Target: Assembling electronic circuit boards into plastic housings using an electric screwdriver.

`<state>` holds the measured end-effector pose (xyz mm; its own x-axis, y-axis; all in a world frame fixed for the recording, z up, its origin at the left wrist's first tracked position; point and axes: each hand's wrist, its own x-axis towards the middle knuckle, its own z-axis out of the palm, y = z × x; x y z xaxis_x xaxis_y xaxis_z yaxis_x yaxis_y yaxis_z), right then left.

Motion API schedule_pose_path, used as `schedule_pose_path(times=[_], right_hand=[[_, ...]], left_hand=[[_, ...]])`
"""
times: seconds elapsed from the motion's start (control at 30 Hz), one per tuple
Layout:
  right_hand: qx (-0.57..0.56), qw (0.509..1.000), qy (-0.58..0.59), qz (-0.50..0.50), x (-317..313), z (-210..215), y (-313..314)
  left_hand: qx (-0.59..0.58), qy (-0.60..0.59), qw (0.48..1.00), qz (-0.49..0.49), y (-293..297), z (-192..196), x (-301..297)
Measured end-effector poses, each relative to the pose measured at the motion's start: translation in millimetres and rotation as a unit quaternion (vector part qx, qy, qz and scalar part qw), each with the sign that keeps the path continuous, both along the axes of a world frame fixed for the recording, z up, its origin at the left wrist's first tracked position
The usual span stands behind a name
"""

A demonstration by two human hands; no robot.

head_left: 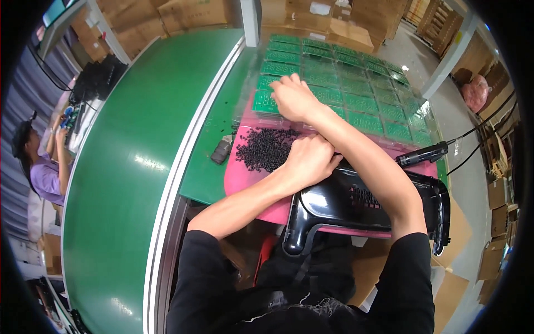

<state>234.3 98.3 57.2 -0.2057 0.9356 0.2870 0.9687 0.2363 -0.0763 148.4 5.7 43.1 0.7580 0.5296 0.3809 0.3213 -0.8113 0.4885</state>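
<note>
Green circuit boards (356, 103) under right hand (293, 98); left hand (308, 160) beside black pellets (264, 147)

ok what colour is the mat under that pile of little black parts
Pink; the mat shows best in the head view, under the black parts.

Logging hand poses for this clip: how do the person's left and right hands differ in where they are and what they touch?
The right hand reaches far forward, crossing over the left arm, onto a green circuit board in the clear tray; the left hand stays near, beside the pile of small black parts on the pink mat. The right lies flatter, the left curled. Both are bare.
</note>
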Motion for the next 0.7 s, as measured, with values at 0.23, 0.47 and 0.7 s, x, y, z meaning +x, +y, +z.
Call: schedule_pose_path(times=[0.23,0.47,0.7], right_hand=[[0.223,0.955,0.183,0.071,27.8,23.6,-49.4],[0.23,0.967,-0.01,0.113,94.9,93.2,-199.5],[0.277,0.952,-0.068,0.109,118.0,58.5,-250.5]], left_hand=[[-0.018,-0.027,0.999,-0.013,-3.4,1.3,3.5],[-0.096,-0.265,0.959,0.02,22.1,9.0,3.7],[-0.344,0.027,0.927,-0.147,-22.0,71.6,21.7]])
